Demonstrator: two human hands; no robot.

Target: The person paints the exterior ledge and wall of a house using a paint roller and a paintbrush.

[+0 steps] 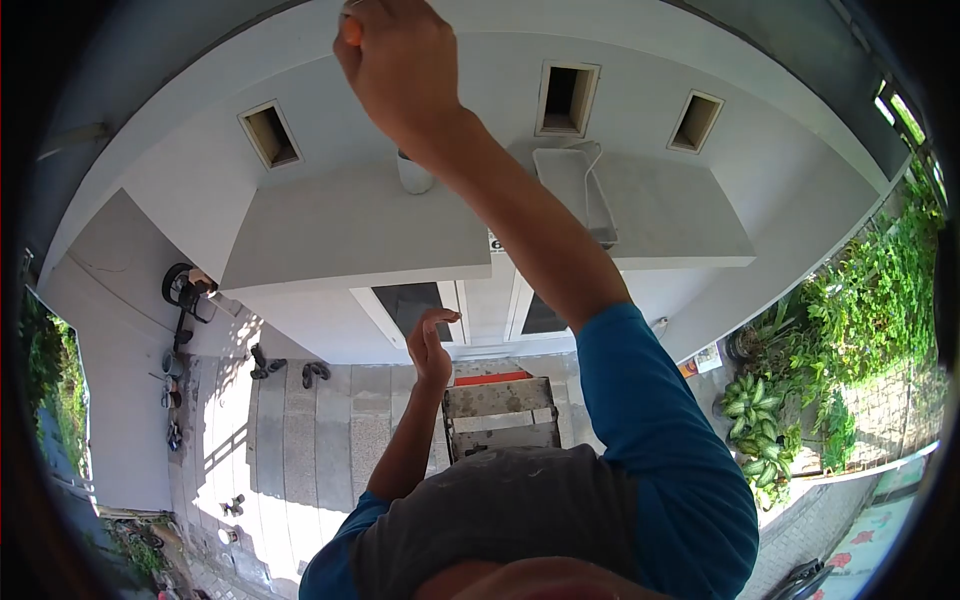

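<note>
My right hand (405,65) is raised high against the upper white wall (500,65), its fingers closed around an orange-ended object (351,30). Only a small orange part shows; the rest is hidden by the hand or beyond the top edge. Lower down, my left hand (430,350) hangs in front of the ledge with bent fingers apart from the thumb, and nothing shows in it. On the grey ledge (350,235) a white cylindrical container (413,176) stands partly behind my right wrist. A pale rectangular tray (570,180) with a thin wire rod lies beyond my forearm.
Below me is a worn, stained stepladder (497,400) with a red strip at its far side. Three rectangular openings, one being the middle opening (568,98), pierce the wall. Shoes (315,374) lie on the paved floor; plants (760,415) grow at right.
</note>
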